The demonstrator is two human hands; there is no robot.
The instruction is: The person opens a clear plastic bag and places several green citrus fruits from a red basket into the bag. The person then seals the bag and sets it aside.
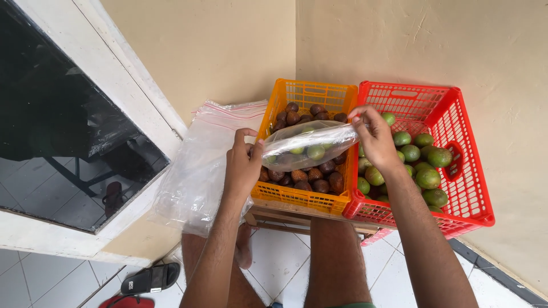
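My left hand (242, 165) and right hand (374, 137) each pinch shut on one end of the clear bag (311, 142) of green fruits. Bag hangs over the orange crate (302, 197), its long axis running 8 to 2 o'clock. Red crate (468, 194) lies at 3 o'clock, nearer my right hand.

From my remote view, two cream plaster walls (228, 40) meet in a corner, a white-framed dark window (63, 120) reflecting a chair fills the left, and white floor tiles (45, 279) below hold a black sandal (149, 278) in soft daylight.
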